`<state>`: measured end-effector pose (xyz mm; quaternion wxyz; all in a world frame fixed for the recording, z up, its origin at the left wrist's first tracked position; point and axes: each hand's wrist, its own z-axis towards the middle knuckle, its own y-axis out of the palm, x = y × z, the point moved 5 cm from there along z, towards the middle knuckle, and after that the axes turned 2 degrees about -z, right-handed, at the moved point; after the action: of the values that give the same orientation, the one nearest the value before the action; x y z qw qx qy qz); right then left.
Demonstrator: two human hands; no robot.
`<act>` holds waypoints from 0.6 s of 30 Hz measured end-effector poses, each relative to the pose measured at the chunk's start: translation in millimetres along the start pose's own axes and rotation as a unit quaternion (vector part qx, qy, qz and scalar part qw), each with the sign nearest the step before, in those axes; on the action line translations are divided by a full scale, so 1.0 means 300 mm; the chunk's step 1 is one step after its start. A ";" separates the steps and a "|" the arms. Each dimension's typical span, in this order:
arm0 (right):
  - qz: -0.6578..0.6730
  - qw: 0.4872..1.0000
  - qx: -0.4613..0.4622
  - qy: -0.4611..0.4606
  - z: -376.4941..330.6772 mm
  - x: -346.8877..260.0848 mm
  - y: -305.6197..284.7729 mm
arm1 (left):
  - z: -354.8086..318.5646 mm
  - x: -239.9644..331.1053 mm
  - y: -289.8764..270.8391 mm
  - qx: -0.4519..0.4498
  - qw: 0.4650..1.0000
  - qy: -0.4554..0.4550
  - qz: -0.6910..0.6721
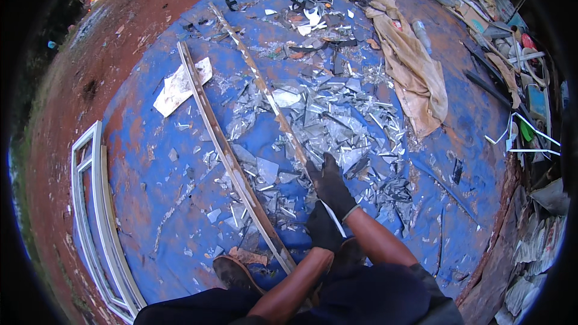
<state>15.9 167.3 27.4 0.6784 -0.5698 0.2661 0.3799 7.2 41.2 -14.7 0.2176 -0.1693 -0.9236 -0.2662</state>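
Observation:
A long, narrow strip [263,89], brown with patches of white, runs from the far side of the tarp down to my hands. My right hand [332,189], in a dark glove, is closed around its nearer part. Lower down and close to my feet, my left hand [325,229], also gloved, is closed at the strip's pale near end; its fingers are partly hidden. Broken glass [328,123] lies in a wide heap under and beside the strip. A second long brown bar [221,144] lies to the left, reaching almost to my shoes.
Blue tarp [141,186] covers the ground. White window frames [90,204] lie at the left edge, near a white broken panel [180,87]. A tan cloth [409,63] lies at the far right, with piled scrap [530,78] beyond. My shoe [236,272] stands beside shards.

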 end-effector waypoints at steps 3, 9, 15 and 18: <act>-0.098 0.985 -0.130 -0.055 0.025 -0.004 -0.017 | -0.012 -0.002 0.027 -0.026 0.998 -0.052 -0.039; 0.189 0.926 -0.249 0.211 -0.012 0.135 0.053 | 0.002 0.030 0.018 -0.230 0.938 0.142 0.217; 0.190 0.949 -0.160 0.194 -0.025 0.163 0.046 | 0.057 -0.055 -0.054 -0.292 0.766 0.227 0.525; 0.233 0.940 -0.133 0.209 -0.040 0.176 0.049 | 0.031 -0.009 -0.034 -0.227 0.756 0.323 0.521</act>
<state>34.9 167.6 -25.5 0.4183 -0.6435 0.4742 0.4313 2.3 37.6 -27.4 0.5633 -0.5731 -0.4795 -0.3526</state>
